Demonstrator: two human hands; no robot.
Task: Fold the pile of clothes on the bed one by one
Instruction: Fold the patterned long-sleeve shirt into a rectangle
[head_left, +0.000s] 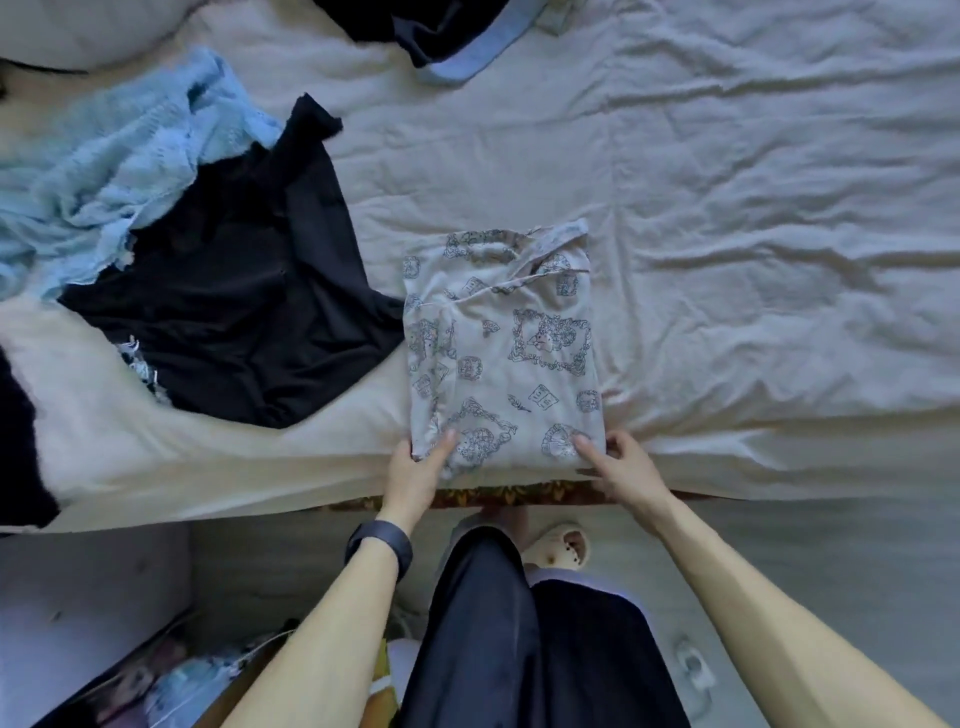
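Left hand (415, 470) pinches folded, blue-printed garment (501, 343).

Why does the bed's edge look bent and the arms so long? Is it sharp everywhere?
Head view: the wide-angle lens bows the bed edge and stretches the forearms toward the lower corners; the light is soft and bluish, with no glare or hard shadows; the printed top in the middle is fairly sharp, while the clutter at lower left is smeared.
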